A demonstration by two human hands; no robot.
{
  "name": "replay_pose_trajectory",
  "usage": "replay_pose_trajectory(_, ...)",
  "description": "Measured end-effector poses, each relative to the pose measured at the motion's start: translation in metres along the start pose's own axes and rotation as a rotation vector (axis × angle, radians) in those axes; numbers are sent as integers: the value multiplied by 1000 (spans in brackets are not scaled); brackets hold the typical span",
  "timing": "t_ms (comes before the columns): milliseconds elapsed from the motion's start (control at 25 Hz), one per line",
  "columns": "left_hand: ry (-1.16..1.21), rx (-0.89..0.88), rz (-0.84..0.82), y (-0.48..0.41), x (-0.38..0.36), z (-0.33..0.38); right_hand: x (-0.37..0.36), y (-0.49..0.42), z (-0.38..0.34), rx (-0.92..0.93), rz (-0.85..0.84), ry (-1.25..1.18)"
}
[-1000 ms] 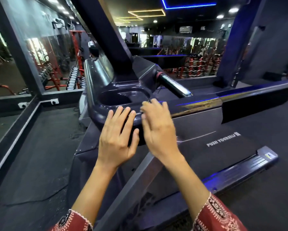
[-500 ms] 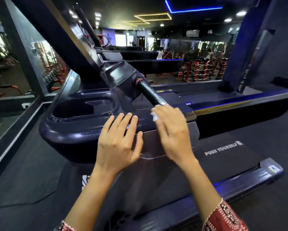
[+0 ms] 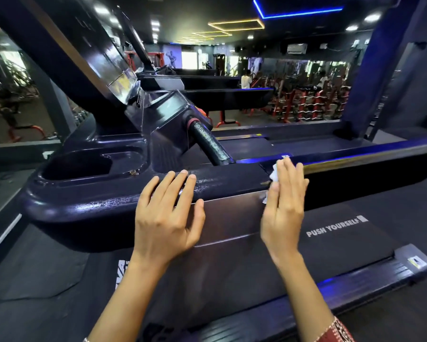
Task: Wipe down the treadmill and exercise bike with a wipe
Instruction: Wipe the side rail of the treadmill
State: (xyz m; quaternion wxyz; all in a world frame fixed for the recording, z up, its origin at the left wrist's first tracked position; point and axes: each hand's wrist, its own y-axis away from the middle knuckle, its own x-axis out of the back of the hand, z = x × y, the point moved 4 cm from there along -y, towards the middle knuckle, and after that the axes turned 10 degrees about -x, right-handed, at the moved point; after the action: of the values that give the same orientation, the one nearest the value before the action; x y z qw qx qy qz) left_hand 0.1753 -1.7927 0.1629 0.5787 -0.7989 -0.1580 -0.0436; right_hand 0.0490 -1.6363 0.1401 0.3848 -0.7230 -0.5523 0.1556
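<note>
Hands working on a gym treadmill [image 3: 96, 206]: right of centre in the frame, the right hand [image 3: 284, 206] is pressing a crumpled white wipe [image 3: 273, 174] against the front edge of the console, where the side rail [image 3: 370, 164] is beginning. Its fingers are lying straight and close together over the cloth. At centre the left hand [image 3: 168, 213] is resting on the same edge, fingers straight and slightly spread, holding nothing and apparently bracing. Wiping this part well is likely calling for even, flat pressure and overlapping strokes running along the rail toward the right edge. Turning the wipe to a fresh face would help before going on to the textured handlebar grip [image 3: 210, 144] above centre and the cup holder [image 3: 79, 166] at left. The exercise bike is not showing clearly among the equipment at upper right.
</note>
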Motion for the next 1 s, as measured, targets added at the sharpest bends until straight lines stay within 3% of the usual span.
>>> replay_pose_trajectory(40,-2,1,0,-1,-2,2,-4,-5,-12,-10,-11,6)
replay_pose_trajectory(200,-5,-4,-19,-4,-5,7,-28,13,-63,404,-281,42)
replay_pose_trajectory(240,-5,-5,-25,-4,-4,8,-23,2,-55,406,-296,63)
replay_pose_trajectory(400,-5,4,-42,-4,-3,8,-10,-36,-31,115,-101,201)
replay_pose_trajectory(480,2,4,-49,-4,-3,8,-29,-20,-60,235,-121,238)
replay_pose_trajectory(600,24,-1,-52,-1,-1,6,-34,6,-65,422,-240,46)
replay_pose_trajectory(680,42,-6,-49,4,2,4,-20,5,-33,327,-125,-26)
replay_pose_trajectory(800,52,-44,-42,14,6,4,-22,31,-20,-43,-7,-158)
replay_pose_trajectory(840,56,-65,-44,17,8,3,-32,48,-32,-19,-52,-154)
replay_pose_trajectory(960,56,-112,-56,32,13,-4,-51,86,-36,439,-145,5)
replay_pose_trajectory(1000,43,-122,-55,38,15,-7,-47,82,-21,449,-113,46)
